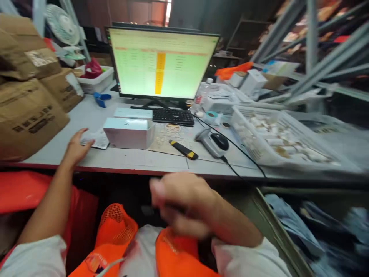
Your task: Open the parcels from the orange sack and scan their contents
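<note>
My left hand lies on the desk at the left, thumb and fingers apart with nothing gripped. Beside it, reaching under or up to the thumb, is a white printed slip or packet; whether they touch I cannot tell. Just to the right stand two pale boxes: a front one and another behind it. My right hand hovers in front of the desk edge above my lap, smeared by motion, its fingers bent and unclear. Closest to it on the desk is a black-and-yellow utility knife.
A monitor and keyboard stand at the back. A barcode scanner, its cable and a mouse lie right of centre. Cardboard boxes crowd the left; a white crate of small packets stands right. Below is an open bin.
</note>
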Demonstrator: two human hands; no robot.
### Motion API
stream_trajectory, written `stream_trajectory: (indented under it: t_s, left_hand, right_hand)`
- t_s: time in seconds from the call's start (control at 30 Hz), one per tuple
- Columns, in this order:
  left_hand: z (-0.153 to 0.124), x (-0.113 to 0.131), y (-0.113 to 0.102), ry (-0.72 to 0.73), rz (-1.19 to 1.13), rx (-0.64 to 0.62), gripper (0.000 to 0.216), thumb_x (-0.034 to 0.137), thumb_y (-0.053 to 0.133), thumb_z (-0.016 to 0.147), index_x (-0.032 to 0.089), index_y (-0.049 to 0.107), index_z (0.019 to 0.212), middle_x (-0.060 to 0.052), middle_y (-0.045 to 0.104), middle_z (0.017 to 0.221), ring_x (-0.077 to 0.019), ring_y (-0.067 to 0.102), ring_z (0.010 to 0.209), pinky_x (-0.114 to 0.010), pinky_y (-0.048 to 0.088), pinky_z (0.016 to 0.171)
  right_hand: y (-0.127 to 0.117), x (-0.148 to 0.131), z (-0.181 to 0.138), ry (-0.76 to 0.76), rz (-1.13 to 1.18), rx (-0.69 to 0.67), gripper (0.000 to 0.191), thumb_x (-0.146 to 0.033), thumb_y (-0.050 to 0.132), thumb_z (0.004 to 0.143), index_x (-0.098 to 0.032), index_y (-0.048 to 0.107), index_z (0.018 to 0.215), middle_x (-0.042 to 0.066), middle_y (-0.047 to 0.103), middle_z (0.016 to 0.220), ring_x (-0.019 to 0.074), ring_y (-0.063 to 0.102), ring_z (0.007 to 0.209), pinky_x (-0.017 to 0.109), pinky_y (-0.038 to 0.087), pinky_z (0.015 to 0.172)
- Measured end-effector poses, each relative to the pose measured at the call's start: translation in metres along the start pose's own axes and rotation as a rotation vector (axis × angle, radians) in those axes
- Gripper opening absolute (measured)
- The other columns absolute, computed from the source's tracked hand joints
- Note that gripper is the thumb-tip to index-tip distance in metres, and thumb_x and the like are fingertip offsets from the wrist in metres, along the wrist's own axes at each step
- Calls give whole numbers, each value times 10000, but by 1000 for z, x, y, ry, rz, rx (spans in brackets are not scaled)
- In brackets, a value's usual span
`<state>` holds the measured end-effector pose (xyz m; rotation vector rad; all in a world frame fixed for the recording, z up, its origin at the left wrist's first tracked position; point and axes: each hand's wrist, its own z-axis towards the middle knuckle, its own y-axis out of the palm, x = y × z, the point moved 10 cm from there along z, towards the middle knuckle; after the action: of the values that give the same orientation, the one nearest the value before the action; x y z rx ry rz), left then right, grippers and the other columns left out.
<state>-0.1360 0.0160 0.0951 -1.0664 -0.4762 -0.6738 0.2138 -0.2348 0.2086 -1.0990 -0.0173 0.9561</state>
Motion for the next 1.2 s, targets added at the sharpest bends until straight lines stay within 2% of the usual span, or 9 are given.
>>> stream_trajectory:
  t_s: [0.17, 0.3, 0.47, 0.6, 0.67, 0.87, 0.97, 1.07, 1.2]
  left_hand:
    - [28, 43, 29, 127, -404, -21, 877, 761, 532, 882, 142, 449, 1497, -213, 468, 1567, -328, 458, 1450, -523, 380, 1186]
    - [33, 68, 64, 100, -495, -182, 1175, 797, 722, 703, 167, 288, 1595, -257, 280, 1661, -382, 307, 1534, -533, 338, 1206]
    - [5, 74, 70, -12, -399, -186, 1027, 608, 857, 673, 239, 421, 1527, -156, 570, 1470, -344, 575, 1324, -432, 523, 1050]
    - [-32, 96, 60, -6, -291, -222, 871, 603, 885, 620, 239, 585, 1352, -104, 702, 1222, -323, 684, 1081, -399, 593, 873]
    - [-47, 106, 50, -41, -244, -135, 799, 621, 889, 600, 213, 645, 1242, -94, 725, 1100, -317, 688, 996, -406, 589, 843]
    - [-79, 131, 51, -111, -661, 191, 753, 727, 759, 718, 176, 606, 1209, -89, 706, 1033, -259, 689, 925, -351, 585, 795]
    - [-83, 139, 61, -82, -746, 313, 757, 765, 677, 776, 205, 544, 1268, -105, 685, 1127, -272, 692, 1044, -370, 583, 895]
    - [-80, 142, 79, -73, -790, 314, 758, 771, 586, 844, 222, 470, 1353, -132, 652, 1259, -282, 673, 1171, -386, 567, 974]
    - [-76, 149, 96, -73, -799, 274, 783, 760, 589, 847, 210, 450, 1386, -152, 640, 1291, -289, 666, 1191, -395, 566, 980]
  right_hand:
    - [-10, 106, 52, 115, -7, 224, 458, -295, 530, 969, -218, 568, 1419, 62, 729, 1053, 176, 697, 874, 347, 562, 890]
    - [-44, 207, 22, 487, -379, 287, 480, -367, 509, 942, -129, 627, 1342, 174, 674, 1258, 304, 636, 1141, 457, 492, 1029]
    - [-77, 300, -64, 1078, -677, 75, 646, -445, 505, 937, -74, 519, 1465, 256, 585, 1386, 419, 576, 1255, 518, 466, 1026]
    - [-65, 332, -88, 1165, -661, -98, 731, -500, 507, 945, -83, 414, 1538, 266, 603, 1364, 421, 600, 1243, 510, 482, 992]
    - [-61, 339, -86, 1160, -683, -88, 713, -448, 510, 943, -61, 405, 1533, 281, 606, 1353, 422, 604, 1238, 505, 483, 983]
    - [-71, 315, -70, 1164, -643, -63, 606, -486, 531, 918, -50, 606, 1333, 277, 705, 1133, 435, 668, 1082, 491, 507, 875]
    - [-70, 244, -44, 815, -421, -66, 507, -554, 578, 895, -157, 692, 1187, 148, 748, 959, 336, 695, 896, 402, 526, 779]
    - [-47, 152, -30, 464, -101, -244, 278, -434, 615, 902, -213, 708, 1042, 52, 745, 882, 226, 669, 769, 307, 522, 707]
    - [-30, 87, -26, 291, -11, -337, 217, -320, 653, 872, -213, 679, 1059, 67, 750, 975, 209, 678, 818, 292, 528, 734]
